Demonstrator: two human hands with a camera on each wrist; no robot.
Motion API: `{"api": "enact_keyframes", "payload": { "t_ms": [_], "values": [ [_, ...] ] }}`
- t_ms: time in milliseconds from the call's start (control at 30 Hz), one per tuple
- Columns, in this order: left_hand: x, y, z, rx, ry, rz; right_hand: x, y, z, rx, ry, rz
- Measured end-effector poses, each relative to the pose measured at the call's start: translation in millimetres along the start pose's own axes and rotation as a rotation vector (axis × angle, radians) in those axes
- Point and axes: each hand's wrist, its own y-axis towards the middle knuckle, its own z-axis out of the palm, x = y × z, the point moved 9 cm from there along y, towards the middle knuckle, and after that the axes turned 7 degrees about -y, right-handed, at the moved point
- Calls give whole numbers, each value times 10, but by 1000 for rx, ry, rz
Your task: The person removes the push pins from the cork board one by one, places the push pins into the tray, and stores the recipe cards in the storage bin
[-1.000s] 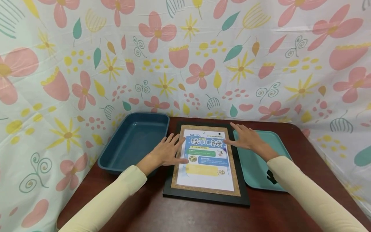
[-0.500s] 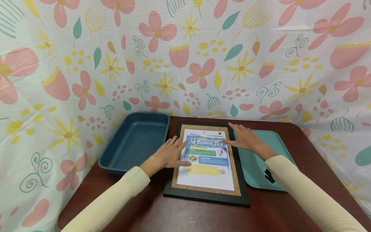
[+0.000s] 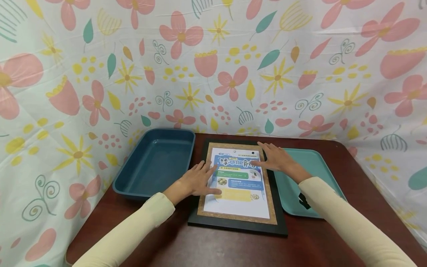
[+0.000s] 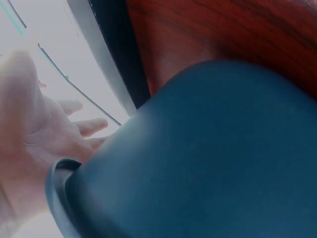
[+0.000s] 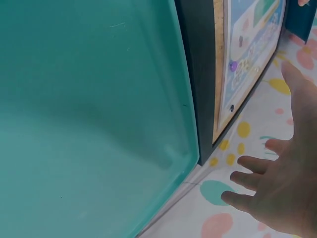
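Note:
A black-framed cork board (image 3: 237,224) lies on the table with a printed poster (image 3: 233,209) on it. Two small pins show near the poster's top edge. My left hand (image 3: 195,181), fingers spread, hovers over the board's left side beside the deep blue bin; in the left wrist view the palm (image 4: 44,134) shows past the bin's rim. My right hand (image 3: 277,159) is over the board's upper right side, fingers straight and thumb apart. The right wrist view shows that hand (image 5: 282,183) holding nothing, above the turquoise tray's far edge.
The blue bin (image 3: 133,174) stands left of the board. A shallow turquoise tray (image 3: 291,200) lies to its right, with a small black item (image 3: 304,201) in it, partly behind my sleeve. Flower-patterned cloth (image 3: 213,74) hangs behind and left of the dark red table (image 3: 200,248).
My right hand has drifted left, further over the board. The left hand has shifted slightly right and lower. The board, bin and tray stay put.

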Motion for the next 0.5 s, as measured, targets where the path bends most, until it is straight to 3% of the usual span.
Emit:
{"api": "enact_keyframes", "payload": {
  "t_ms": [500],
  "values": [
    [-47, 15, 64, 8, -12, 9, 116, 150, 102, -22, -38, -16]
  ]
}}
